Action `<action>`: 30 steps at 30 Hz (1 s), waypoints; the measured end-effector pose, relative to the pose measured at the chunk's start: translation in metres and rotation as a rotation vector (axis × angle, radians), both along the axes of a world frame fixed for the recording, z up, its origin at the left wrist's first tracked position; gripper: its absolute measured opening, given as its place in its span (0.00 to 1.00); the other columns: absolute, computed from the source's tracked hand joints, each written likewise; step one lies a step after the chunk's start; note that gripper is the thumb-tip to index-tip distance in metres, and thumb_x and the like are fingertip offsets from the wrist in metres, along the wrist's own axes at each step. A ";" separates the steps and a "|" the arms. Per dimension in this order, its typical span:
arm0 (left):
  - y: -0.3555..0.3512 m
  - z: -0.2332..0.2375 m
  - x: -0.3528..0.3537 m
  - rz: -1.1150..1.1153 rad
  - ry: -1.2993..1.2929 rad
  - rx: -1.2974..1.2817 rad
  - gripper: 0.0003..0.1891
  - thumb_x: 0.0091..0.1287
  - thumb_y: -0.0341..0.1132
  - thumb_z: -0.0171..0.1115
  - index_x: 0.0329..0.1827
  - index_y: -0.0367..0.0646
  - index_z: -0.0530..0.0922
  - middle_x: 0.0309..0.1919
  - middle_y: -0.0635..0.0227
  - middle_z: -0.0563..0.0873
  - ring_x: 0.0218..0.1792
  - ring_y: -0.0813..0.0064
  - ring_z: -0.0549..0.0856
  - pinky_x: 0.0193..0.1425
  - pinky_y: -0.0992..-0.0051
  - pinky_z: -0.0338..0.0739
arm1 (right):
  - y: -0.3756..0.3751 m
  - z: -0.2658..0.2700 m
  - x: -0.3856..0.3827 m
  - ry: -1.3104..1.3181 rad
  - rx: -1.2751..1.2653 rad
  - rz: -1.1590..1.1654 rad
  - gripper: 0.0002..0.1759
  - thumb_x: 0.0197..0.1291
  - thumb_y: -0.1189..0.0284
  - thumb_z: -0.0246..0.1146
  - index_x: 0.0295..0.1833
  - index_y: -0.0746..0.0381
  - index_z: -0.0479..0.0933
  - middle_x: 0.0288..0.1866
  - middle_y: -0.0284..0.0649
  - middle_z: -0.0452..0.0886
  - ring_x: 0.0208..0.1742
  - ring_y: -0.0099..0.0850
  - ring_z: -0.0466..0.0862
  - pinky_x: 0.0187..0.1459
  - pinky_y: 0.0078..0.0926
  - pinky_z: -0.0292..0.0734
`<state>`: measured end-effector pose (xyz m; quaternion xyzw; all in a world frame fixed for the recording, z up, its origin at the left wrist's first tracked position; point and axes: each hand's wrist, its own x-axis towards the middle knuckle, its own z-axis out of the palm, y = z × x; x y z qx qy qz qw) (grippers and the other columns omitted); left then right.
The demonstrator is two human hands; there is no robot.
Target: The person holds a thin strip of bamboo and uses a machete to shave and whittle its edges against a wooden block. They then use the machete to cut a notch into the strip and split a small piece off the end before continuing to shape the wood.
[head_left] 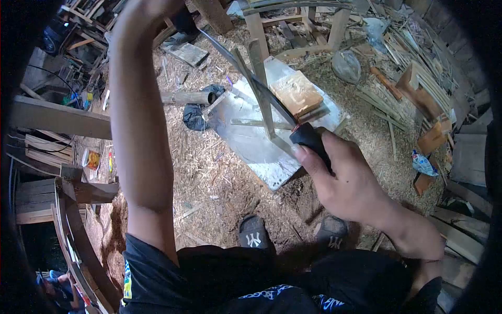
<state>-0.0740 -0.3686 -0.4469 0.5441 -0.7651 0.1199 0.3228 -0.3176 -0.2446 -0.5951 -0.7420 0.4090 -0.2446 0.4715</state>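
Right hand [340, 175]: clenched around the black handle [309, 140] of a long, dark metal-bladed knife [282, 110]. The blade extends above a whitish, rectangular flat board [243, 141], crossing a thin, pale wooden strip [267, 119]; contact cannot be confirmed. Left hand [163, 6]: cut by the upper edge; grip cannot be determined.

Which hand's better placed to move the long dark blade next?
Right hand, likely: it grips the black handle of that long dark blade. Left hand is mostly cut off at the picture's top edge; its hold can't be judged.
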 end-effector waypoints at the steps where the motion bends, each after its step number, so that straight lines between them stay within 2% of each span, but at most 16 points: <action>1: -0.001 -0.005 -0.002 -0.002 -0.025 -0.023 0.44 0.69 0.66 0.19 0.83 0.53 0.29 0.81 0.53 0.23 0.81 0.50 0.26 0.78 0.39 0.18 | 0.000 -0.001 0.001 -0.035 -0.057 -0.015 0.16 0.74 0.64 0.59 0.45 0.69 0.75 0.26 0.55 0.81 0.32 0.54 0.86 0.34 0.48 0.77; 3: -0.017 -0.042 0.000 0.054 -0.193 -0.009 0.41 0.73 0.53 0.31 0.83 0.42 0.30 0.80 0.45 0.24 0.81 0.45 0.28 0.78 0.36 0.22 | 0.002 -0.002 0.001 -0.069 -0.105 -0.034 0.16 0.74 0.64 0.58 0.45 0.69 0.75 0.26 0.55 0.81 0.31 0.54 0.86 0.33 0.48 0.77; 5: -0.071 -0.154 0.019 0.246 -0.711 0.016 0.40 0.77 0.41 0.42 0.82 0.32 0.31 0.80 0.37 0.26 0.81 0.40 0.31 0.78 0.33 0.26 | 0.000 -0.006 0.005 -0.108 -0.048 -0.025 0.16 0.74 0.64 0.59 0.45 0.69 0.76 0.26 0.54 0.81 0.30 0.55 0.85 0.32 0.48 0.76; 6: -0.034 -0.174 0.011 0.140 -0.736 0.145 0.39 0.80 0.43 0.38 0.83 0.35 0.31 0.80 0.36 0.27 0.80 0.35 0.33 0.79 0.32 0.30 | -0.001 -0.008 0.002 0.013 0.088 0.031 0.15 0.73 0.65 0.60 0.46 0.70 0.76 0.27 0.56 0.82 0.31 0.56 0.85 0.33 0.50 0.77; 7: -0.020 -0.177 0.019 -0.019 -0.593 0.288 0.36 0.81 0.47 0.33 0.85 0.41 0.32 0.82 0.40 0.29 0.81 0.37 0.34 0.79 0.33 0.32 | 0.000 -0.015 0.002 0.013 0.076 0.027 0.15 0.73 0.65 0.60 0.46 0.70 0.76 0.27 0.56 0.82 0.31 0.56 0.85 0.33 0.50 0.77; 9: -0.029 -0.162 0.011 0.127 -0.447 0.362 0.35 0.82 0.51 0.32 0.86 0.49 0.33 0.83 0.49 0.29 0.82 0.42 0.33 0.80 0.36 0.29 | 0.006 -0.037 0.002 -0.038 0.056 0.029 0.17 0.72 0.65 0.60 0.45 0.72 0.75 0.27 0.59 0.82 0.34 0.58 0.86 0.36 0.51 0.78; 11: -0.037 -0.135 0.017 0.194 -0.306 0.206 0.35 0.82 0.55 0.29 0.86 0.58 0.31 0.83 0.55 0.25 0.82 0.49 0.26 0.79 0.41 0.18 | 0.011 -0.044 0.003 0.047 0.016 0.015 0.18 0.72 0.64 0.60 0.42 0.73 0.74 0.27 0.61 0.81 0.35 0.59 0.86 0.36 0.52 0.79; 14: -0.001 -0.072 0.004 0.163 -0.067 0.157 0.40 0.74 0.67 0.08 0.85 0.60 0.32 0.83 0.58 0.27 0.82 0.52 0.27 0.80 0.43 0.19 | 0.002 -0.039 0.005 0.038 0.076 0.039 0.19 0.72 0.63 0.60 0.40 0.73 0.74 0.26 0.62 0.80 0.34 0.60 0.86 0.34 0.53 0.78; 17: -0.018 -0.092 0.022 0.149 -0.107 -0.020 0.38 0.76 0.65 0.11 0.86 0.58 0.36 0.84 0.58 0.30 0.83 0.53 0.28 0.82 0.45 0.21 | 0.002 -0.049 0.004 0.055 0.069 0.059 0.20 0.72 0.62 0.60 0.42 0.72 0.74 0.27 0.62 0.81 0.35 0.62 0.85 0.34 0.53 0.78; 19: -0.025 -0.207 0.058 -0.099 -0.752 -0.250 0.26 0.77 0.48 0.45 0.70 0.41 0.70 0.69 0.41 0.74 0.70 0.42 0.74 0.76 0.34 0.53 | 0.004 -0.058 0.006 0.080 0.101 0.061 0.19 0.72 0.62 0.60 0.44 0.71 0.75 0.28 0.61 0.81 0.35 0.62 0.85 0.35 0.53 0.78; 21: -0.015 -0.301 0.033 0.260 -0.873 -0.003 0.30 0.76 0.42 0.43 0.81 0.50 0.56 0.82 0.45 0.51 0.82 0.40 0.48 0.75 0.27 0.24 | 0.010 -0.077 0.005 0.111 0.116 0.060 0.19 0.72 0.61 0.60 0.45 0.70 0.76 0.28 0.60 0.82 0.35 0.62 0.85 0.35 0.53 0.78; 23: -0.004 -0.301 0.026 -0.045 -0.399 0.297 0.32 0.78 0.42 0.39 0.85 0.54 0.48 0.84 0.51 0.41 0.83 0.40 0.37 0.77 0.28 0.26 | 0.020 -0.112 -0.003 0.041 0.106 0.046 0.17 0.72 0.61 0.61 0.46 0.67 0.76 0.31 0.60 0.83 0.38 0.60 0.86 0.36 0.53 0.78; 24: -0.016 -0.289 0.026 0.001 -0.532 0.132 0.31 0.81 0.47 0.33 0.86 0.57 0.44 0.85 0.54 0.37 0.83 0.41 0.34 0.77 0.29 0.26 | 0.025 -0.118 -0.003 0.092 0.130 -0.012 0.15 0.73 0.63 0.61 0.46 0.65 0.76 0.30 0.58 0.82 0.35 0.56 0.87 0.34 0.49 0.77; 25: -0.026 -0.277 0.033 -0.115 -0.233 0.062 0.30 0.83 0.49 0.31 0.86 0.57 0.45 0.85 0.54 0.38 0.82 0.41 0.34 0.78 0.30 0.29 | 0.029 -0.123 -0.004 0.095 0.169 -0.010 0.15 0.73 0.63 0.61 0.46 0.65 0.76 0.30 0.58 0.82 0.35 0.56 0.87 0.34 0.49 0.77; 28: -0.026 -0.197 0.027 -0.044 -0.152 0.114 0.29 0.83 0.47 0.32 0.85 0.56 0.47 0.84 0.52 0.39 0.82 0.39 0.35 0.78 0.29 0.34 | 0.015 -0.116 -0.007 0.065 0.190 0.053 0.12 0.74 0.64 0.60 0.46 0.62 0.76 0.28 0.51 0.81 0.27 0.47 0.83 0.31 0.43 0.74; 30: -0.010 -0.172 0.013 0.068 -0.091 0.231 0.36 0.78 0.63 0.15 0.86 0.62 0.36 0.85 0.62 0.31 0.83 0.50 0.28 0.81 0.43 0.23 | 0.015 -0.119 -0.003 0.070 0.167 0.034 0.11 0.73 0.64 0.60 0.46 0.62 0.76 0.28 0.51 0.81 0.27 0.47 0.83 0.31 0.43 0.74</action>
